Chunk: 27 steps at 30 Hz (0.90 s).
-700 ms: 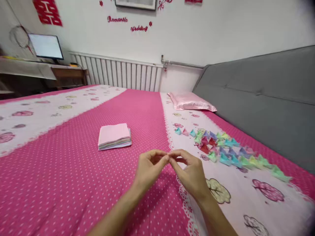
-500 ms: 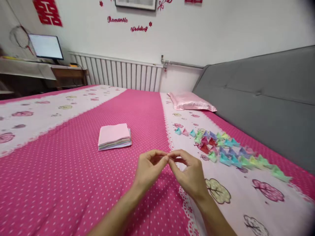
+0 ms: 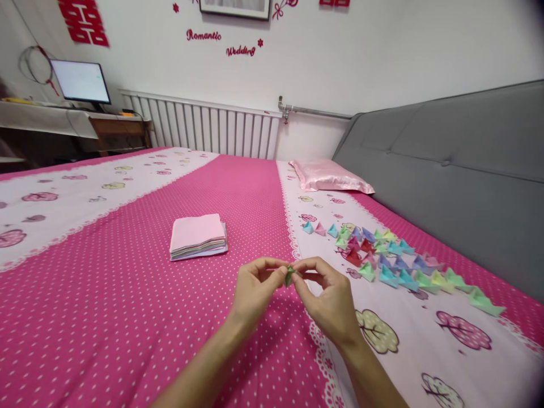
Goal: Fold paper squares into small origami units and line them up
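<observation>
Pinching a small piece of folded green paper (image 3: 289,277) between them, the left hand (image 3: 255,292) and the right hand (image 3: 330,297) meet above the deep-pink bedspread with white dots (image 3: 140,317). The left hand is closed to a narrow pinch, its thumb pressed to the near left side of the green piece and its index finger arched over to the top. The right hand mirrors it, thumb and index finger gripping the opposite side, the other fingers curled loosely behind. The fingertips of both hands come almost together, so much of the green paper is hidden and its exact folded shape cannot be told.

Beyond the left hand, well apart from it, lies a neat stack of square paper sheets (image 3: 198,233), pale pink on top with mixed colours below. To the right of the right hand, rows of small folded paper boats in blue, green, pink, red, yellow and purple (image 3: 389,276) rest on the bedspread's white patterned strip (image 3: 408,334).
</observation>
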### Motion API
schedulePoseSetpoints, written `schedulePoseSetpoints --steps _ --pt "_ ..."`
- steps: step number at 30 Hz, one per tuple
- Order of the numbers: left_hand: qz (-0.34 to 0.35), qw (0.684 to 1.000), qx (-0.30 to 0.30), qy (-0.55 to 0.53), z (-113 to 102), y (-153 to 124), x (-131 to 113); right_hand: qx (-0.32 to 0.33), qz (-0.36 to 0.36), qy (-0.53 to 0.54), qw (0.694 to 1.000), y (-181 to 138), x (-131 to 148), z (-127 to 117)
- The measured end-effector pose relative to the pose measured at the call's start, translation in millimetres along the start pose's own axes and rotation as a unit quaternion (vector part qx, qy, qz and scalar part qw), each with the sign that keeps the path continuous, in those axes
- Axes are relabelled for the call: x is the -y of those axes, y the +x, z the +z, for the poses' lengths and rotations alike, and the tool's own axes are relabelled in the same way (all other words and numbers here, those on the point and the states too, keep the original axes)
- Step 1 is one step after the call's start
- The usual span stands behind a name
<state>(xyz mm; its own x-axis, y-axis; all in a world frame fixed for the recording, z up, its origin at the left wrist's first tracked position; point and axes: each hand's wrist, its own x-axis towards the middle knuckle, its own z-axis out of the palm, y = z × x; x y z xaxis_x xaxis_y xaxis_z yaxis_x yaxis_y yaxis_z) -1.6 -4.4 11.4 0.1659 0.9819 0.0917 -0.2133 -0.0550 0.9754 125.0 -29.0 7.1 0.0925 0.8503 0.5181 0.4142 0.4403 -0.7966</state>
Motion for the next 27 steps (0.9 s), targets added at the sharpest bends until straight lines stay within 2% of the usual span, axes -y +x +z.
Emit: schedulePoseSetpoints --steps 12,19,27 --pt "0.013 1.000 -0.028 -0.007 -2.5 3.1 4.0 -0.012 0.032 0.059 0.998 -0.9 -4.2 -1.7" --pt "0.022 0.999 -0.022 -0.039 -4.6 3.2 9.1 -0.018 0.060 0.077 0.995 -1.6 -3.4 -2.0" --pt "0.037 0.999 -0.023 -0.022 -3.1 2.2 5.8 -0.018 0.062 0.033 0.997 0.5 -3.5 -2.3"
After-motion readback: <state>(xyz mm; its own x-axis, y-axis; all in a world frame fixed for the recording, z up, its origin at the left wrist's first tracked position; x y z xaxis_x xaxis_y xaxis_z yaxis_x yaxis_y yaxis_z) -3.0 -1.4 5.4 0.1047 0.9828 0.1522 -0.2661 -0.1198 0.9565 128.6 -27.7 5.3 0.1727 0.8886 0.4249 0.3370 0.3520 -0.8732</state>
